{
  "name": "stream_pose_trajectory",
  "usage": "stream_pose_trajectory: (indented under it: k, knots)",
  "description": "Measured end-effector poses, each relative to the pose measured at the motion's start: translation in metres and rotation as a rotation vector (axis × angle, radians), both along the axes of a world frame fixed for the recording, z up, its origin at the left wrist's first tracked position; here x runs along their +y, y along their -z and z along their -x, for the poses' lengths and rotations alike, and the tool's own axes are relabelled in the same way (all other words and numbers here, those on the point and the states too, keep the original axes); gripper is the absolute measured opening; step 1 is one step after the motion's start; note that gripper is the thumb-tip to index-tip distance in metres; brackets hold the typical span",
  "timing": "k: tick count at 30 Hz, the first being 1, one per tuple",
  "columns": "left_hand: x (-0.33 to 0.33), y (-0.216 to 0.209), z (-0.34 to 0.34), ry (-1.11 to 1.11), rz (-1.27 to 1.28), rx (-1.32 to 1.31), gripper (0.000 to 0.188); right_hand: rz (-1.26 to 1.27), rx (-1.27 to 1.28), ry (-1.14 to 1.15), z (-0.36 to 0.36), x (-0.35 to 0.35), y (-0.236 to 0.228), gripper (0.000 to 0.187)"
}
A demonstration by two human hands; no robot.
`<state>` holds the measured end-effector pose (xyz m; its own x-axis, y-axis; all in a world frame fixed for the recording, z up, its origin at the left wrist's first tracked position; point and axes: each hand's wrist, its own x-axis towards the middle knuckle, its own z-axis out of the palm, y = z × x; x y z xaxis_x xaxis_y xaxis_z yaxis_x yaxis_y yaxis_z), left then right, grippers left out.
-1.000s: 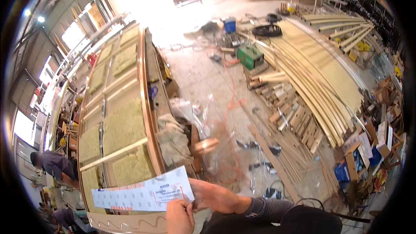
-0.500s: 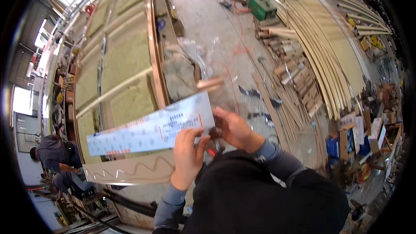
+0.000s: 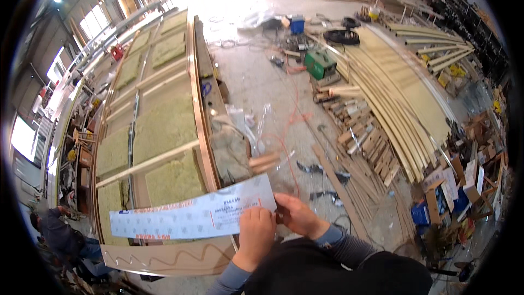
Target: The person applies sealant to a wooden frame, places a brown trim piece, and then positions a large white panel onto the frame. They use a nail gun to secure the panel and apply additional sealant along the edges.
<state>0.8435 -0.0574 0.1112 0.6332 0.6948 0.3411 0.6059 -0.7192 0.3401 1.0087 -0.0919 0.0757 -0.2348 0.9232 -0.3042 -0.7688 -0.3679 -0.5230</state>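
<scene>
A long, light-blue printed strip (image 3: pixel 185 221) lies crosswise over the near end of a large panel frame (image 3: pixel 203 147). My left hand (image 3: pixel 256 237) is closed on the strip's lower edge near its right end, knuckles up. At that right end my right hand (image 3: pixel 299 216) pinches the corner, its fingertips partly hidden behind the strip. Below the strip, the frame's near board (image 3: pixel 164 259) carries a wavy bead of brown adhesive. Yellowish insulation batts (image 3: pixel 166 128) fill the frame's bays between pale wooden crosspieces (image 3: pixel 153 163).
A cloth-like bundle (image 3: pixel 229 150) and short wood pieces (image 3: pixel 264 161) lie beside the frame. Rightward are a green machine (image 3: pixel 320 64), an orange cord (image 3: pixel 284 145), scrap wood (image 3: pixel 376 147), long pale strips (image 3: pixel 390 109) and cardboard boxes (image 3: pixel 436 199). Another person (image 3: pixel 65 235) is at far left.
My view has tilted up, so the frame, strip and hands sit lower in the picture. My left hand has come nearer the right one at the strip's end.
</scene>
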Motion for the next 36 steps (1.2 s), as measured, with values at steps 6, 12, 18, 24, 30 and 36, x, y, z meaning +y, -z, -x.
stream_pose_trajectory:
  k: [6,12,18,24,30,36]
  knots:
    - [0.013,0.036,0.003,-0.035,0.137,-0.133,0.017,-0.044,-0.064,0.098,0.008,-0.009,0.016,0.035]
    - [0.021,0.050,0.032,-0.326,0.471,-0.613,0.014,-0.112,-0.540,0.001,0.005,-0.007,0.022,0.035]
    - [0.036,0.040,0.055,-0.242,0.231,-0.508,0.025,-0.015,-0.463,0.125,0.022,-0.002,0.012,0.031]
    - [0.028,0.015,0.029,-0.074,0.097,-0.230,0.030,-0.062,-0.426,0.236,0.026,0.008,0.020,0.019]
    - [0.034,0.038,0.043,-0.123,0.130,-0.241,0.020,-0.112,-0.732,0.231,0.038,0.011,0.015,0.021]
    - [0.075,0.038,0.064,-0.176,0.205,-0.314,0.017,-0.050,-0.811,0.249,0.033,0.005,0.004,0.020]
